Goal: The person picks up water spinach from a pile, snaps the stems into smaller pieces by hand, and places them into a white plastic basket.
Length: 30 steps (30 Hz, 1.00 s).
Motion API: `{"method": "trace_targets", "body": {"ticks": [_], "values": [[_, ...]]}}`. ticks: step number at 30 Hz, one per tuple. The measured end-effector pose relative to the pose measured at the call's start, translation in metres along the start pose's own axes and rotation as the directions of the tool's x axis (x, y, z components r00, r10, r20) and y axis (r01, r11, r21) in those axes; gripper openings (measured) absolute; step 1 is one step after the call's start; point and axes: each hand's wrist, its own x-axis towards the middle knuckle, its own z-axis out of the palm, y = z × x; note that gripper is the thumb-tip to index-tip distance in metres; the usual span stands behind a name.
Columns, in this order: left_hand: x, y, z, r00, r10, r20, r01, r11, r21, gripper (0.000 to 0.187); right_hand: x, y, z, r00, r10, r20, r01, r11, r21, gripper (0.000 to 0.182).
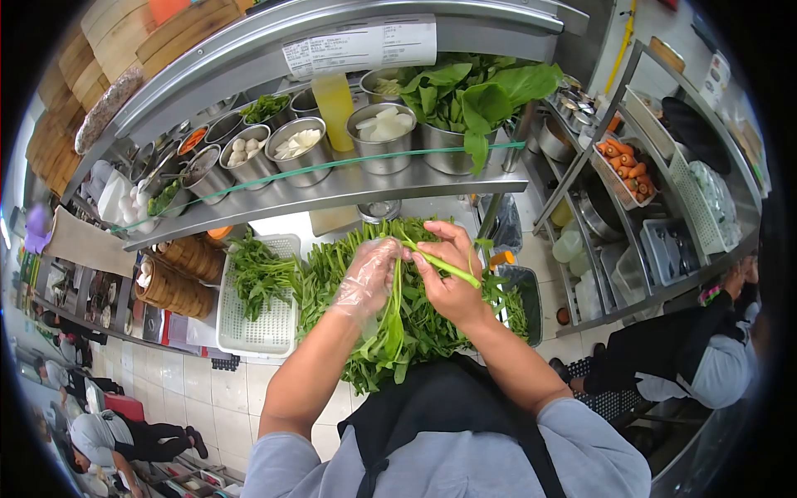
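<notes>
My left hand (pixel 369 272), in a clear plastic glove, pinches a leafy sprig of water spinach (pixel 388 330) whose leaves hang down toward me. Close beside it, my bare right hand (pixel 452 286) grips a thick green water spinach stem (pixel 455 270) between thumb and fingers. The stem slants down to the right, and the two hands nearly meet at its upper end. Beneath both hands spreads a big heap of water spinach (pixel 320 278). To its left, a white perforated basket (pixel 257 339) holds more leafy greens (pixel 259 274).
Above the work surface runs a steel shelf (pixel 332 191) with metal cups of cut vegetables and leafy greens (pixel 477 100). Bamboo steamers (pixel 174 286) stand at left. A dark bin (pixel 525 290) is at right, near a rack with carrots (pixel 623 158). Other people (pixel 124 436) work nearby.
</notes>
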Motion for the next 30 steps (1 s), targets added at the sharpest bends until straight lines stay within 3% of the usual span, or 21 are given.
{"method": "trace_targets", "body": {"ticks": [3, 5, 7, 8, 9, 11, 12, 15, 17, 18, 19, 20, 21, 22, 23, 25, 26, 27, 29, 30], "values": [[0.009, -0.009, -0.013, 0.994, -0.091, -0.059, 0.080, 0.983, -0.166, 0.012, -0.003, -0.001, 0.000, 0.994, -0.091, -0.061, 0.093, 0.995, 0.025, 0.008], [0.017, -0.008, -0.026, 0.965, -0.037, -0.259, -0.046, 0.950, -0.310, 0.017, -0.009, 0.002, -0.001, 0.982, -0.139, -0.125, 0.147, 0.987, 0.061, 0.006], [0.001, 0.008, -0.022, 0.963, -0.022, -0.268, -0.059, 0.956, -0.289, 0.015, -0.018, 0.007, -0.004, 0.951, 0.291, 0.100, -0.307, 0.873, 0.379, 0.007], [-0.009, 0.018, -0.016, 0.984, -0.007, -0.178, -0.023, 0.985, -0.169, 0.014, -0.018, 0.010, -0.005, 0.871, 0.434, 0.232, -0.485, 0.838, 0.250, 0.013], [-0.016, 0.022, -0.013, 0.996, -0.005, -0.085, 0.001, 0.999, -0.044, 0.014, -0.014, 0.005, -0.005, 0.870, 0.436, 0.229, -0.485, 0.838, 0.250, 0.013], [-0.017, 0.012, -0.016, 0.998, 0.054, -0.017, -0.054, 0.999, -0.001, 0.016, -0.003, -0.010, 0.000, 0.745, 0.513, 0.427, -0.576, 0.817, 0.023, 0.023], [-0.018, 0.011, -0.012, 1.000, 0.028, -0.010, -0.028, 0.999, 0.020, 0.017, -0.006, -0.003, 0.011, 0.831, 0.401, 0.385, -0.476, 0.871, 0.122, 0.024], [-0.024, 0.018, -0.007, 1.000, -0.005, -0.008, 0.006, 0.998, 0.069, 0.019, -0.012, 0.005, 0.010, 0.794, 0.436, 0.424, -0.535, 0.832, 0.145, 0.021], [-0.034, 0.025, 0.001, 0.994, 0.105, 0.032, -0.110, 0.972, 0.208, 0.024, -0.012, 0.014, 0.004, 0.753, 0.440, 0.489, -0.553, 0.826, 0.109, 0.021], [-0.029, 0.019, -0.002, 0.970, 0.232, 0.077, -0.244, 0.893, 0.378, 0.020, -0.011, 0.017, 0.001, 0.708, 0.444, 0.549, -0.569, 0.819, 0.071, 0.021], [-0.027, 0.016, -0.009, 0.970, 0.229, 0.076, -0.241, 0.894, 0.377, 0.020, -0.011, 0.019, 0.000, 0.706, 0.446, 0.550, -0.572, 0.818, 0.070, 0.021], [-0.025, 0.015, -0.017, 0.901, 0.369, 0.229, -0.429, 0.669, 0.608, 0.019, -0.011, 0.019, -0.002, 0.690, 0.412, 0.595, -0.551, 0.832, 0.064, 0.022], [-0.026, 0.017, -0.019, 0.799, 0.437, 0.412, -0.574, 0.352, 0.740, 0.018, -0.009, 0.019, -0.004, 0.672, 0.378, 0.637, -0.530, 0.846, 0.058, 0.022], [-0.031, 0.014, -0.020, 0.703, 0.510, 0.496, -0.624, 0.108, 0.774, 0.013, -0.004, 0.014, -0.007, 0.592, 0.427, 0.683, -0.539, 0.840, -0.058, 0.022], [-0.034, 0.011, -0.023, 0.705, 0.507, 0.496, -0.624, 0.111, 0.773, 0.013, -0.005, 0.012, -0.008, 0.590, 0.431, 0.683, -0.543, 0.838, -0.060, 0.022], [-0.042, 0.021, -0.019, 0.789, 0.389, 0.475, -0.517, 0.002, 0.856, 0.015, -0.011, 0.006, -0.004, 0.677, 0.411, 0.611, -0.392, 0.903, -0.173, 0.020], [-0.051, 0.034, -0.009, 0.882, 0.303, 0.361, -0.399, 0.075, 0.914, 0.015, -0.016, 0.005, -0.003, 0.751, 0.371, 0.547, -0.368, 0.922, -0.120, 0.021], [-0.050, 0.032, -0.012, 0.883, 0.301, 0.361, -0.400, 0.076, 0.914, 0.015, -0.016, 0.007, -0.005, 0.750, 0.373, 0.546, -0.371, 0.921, -0.121, 0.021], [-0.044, 0.024, -0.031, 0.749, 0.359, 0.557, -0.592, -0.016, 0.806, 0.015, -0.008, 0.017, -0.015, 0.776, 0.520, 0.359, -0.517, 0.849, -0.112, 0.021], [-0.038, 0.020, -0.048, 0.662, 0.420, 0.621, -0.658, -0.071, 0.749, 0.018, -0.006, 0.032, -0.025, 0.745, 0.556, 0.369, -0.576, 0.815, -0.065, 0.023]]}}
